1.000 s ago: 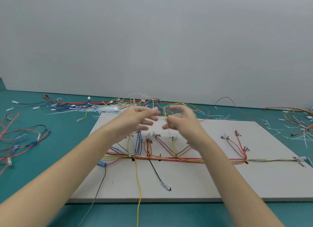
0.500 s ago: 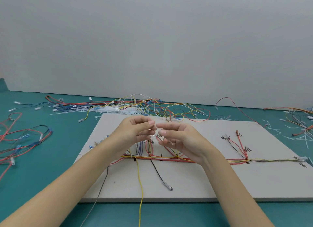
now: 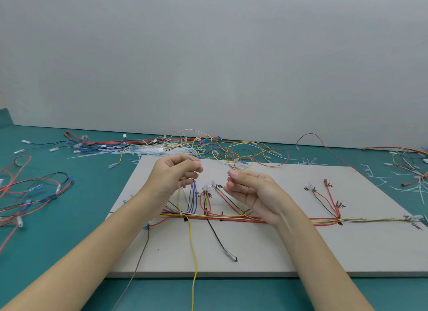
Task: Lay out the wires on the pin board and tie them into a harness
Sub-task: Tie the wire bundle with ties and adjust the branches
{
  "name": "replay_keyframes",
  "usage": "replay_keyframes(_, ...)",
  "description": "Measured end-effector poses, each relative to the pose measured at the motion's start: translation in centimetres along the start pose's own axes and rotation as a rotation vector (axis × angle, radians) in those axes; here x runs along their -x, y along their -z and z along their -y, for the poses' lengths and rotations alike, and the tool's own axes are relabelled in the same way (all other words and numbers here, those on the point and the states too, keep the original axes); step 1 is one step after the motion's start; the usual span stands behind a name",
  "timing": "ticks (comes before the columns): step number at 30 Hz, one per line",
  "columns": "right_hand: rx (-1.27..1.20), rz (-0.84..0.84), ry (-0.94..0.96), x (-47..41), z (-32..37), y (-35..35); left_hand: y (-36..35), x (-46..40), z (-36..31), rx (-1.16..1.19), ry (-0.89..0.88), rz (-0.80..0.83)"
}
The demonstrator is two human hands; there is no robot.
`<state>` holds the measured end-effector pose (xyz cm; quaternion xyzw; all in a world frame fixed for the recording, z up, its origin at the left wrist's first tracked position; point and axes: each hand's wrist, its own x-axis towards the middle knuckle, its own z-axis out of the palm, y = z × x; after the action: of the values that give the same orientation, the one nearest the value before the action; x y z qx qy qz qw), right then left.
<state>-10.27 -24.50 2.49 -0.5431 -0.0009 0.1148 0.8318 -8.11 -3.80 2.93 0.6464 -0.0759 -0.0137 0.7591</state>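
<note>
A white pin board (image 3: 278, 248) lies flat on the teal table. A trunk of red, yellow and white wires (image 3: 289, 219) runs left to right across the board, with branches fanning up to labelled spots. A white tie (image 3: 181, 214) wraps the trunk at its left part. My left hand (image 3: 172, 176) hovers over the left branches, fingers curled, with its fingertips right at the top ends of the blue wires (image 3: 193, 197); I cannot tell whether they grip them. My right hand (image 3: 251, 191) floats beside it, fingers loosely curled, with nothing visible in it.
A yellow wire (image 3: 193, 252) and a black wire with a capped end (image 3: 220, 243) hang down from the trunk towards the board's near edge. A heap of loose wires and white ties (image 3: 185, 146) lies behind the board. More wire loops (image 3: 34, 194) lie at the left, and scraps (image 3: 407, 178) at the right.
Both hands have come down from above the board's far edge to the left branches. They met fingertip to fingertip half a second ago and have since moved apart.
</note>
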Motion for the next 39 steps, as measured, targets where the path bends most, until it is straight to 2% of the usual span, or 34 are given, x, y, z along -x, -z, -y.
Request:
replay_keyframes(7,-0.078,-0.071,0.0,-0.1,0.1,0.3,0.0,0.0,0.2,-0.098,-0.016,0.005)
replay_keyframes(13,0.052,-0.11,0.021,0.2,0.7,0.6,0.4,-0.5,0.7,-0.249,0.033,0.032)
replay_keyframes(15,0.074,-0.145,0.05,0.3,1.2,1.1,1.0,-0.7,0.6,-0.364,0.043,0.079)
replay_keyframes(19,0.2,-0.268,0.08,0.7,2.4,2.6,2.4,-0.8,0.5,-0.743,-0.009,0.153)
replay_keyframes(22,0.342,-0.313,0.031,1.0,2.8,3.7,2.4,-0.7,1.0,-0.871,0.006,0.214)
replay_keyframes(26,0.452,-0.319,0.011,1.2,2.9,4.2,1.8,-0.2,1.6,-0.959,0.024,0.296)
replay_keyframes(33,0.492,-0.307,0.002,0.7,2.1,3.0,1.7,-0.1,1.7,-0.946,-0.005,0.26)
replay_keyframes(39,0.556,-0.247,-0.016,0.4,0.9,1.4,1.3,0.1,1.7,-1.138,-0.104,0.272)
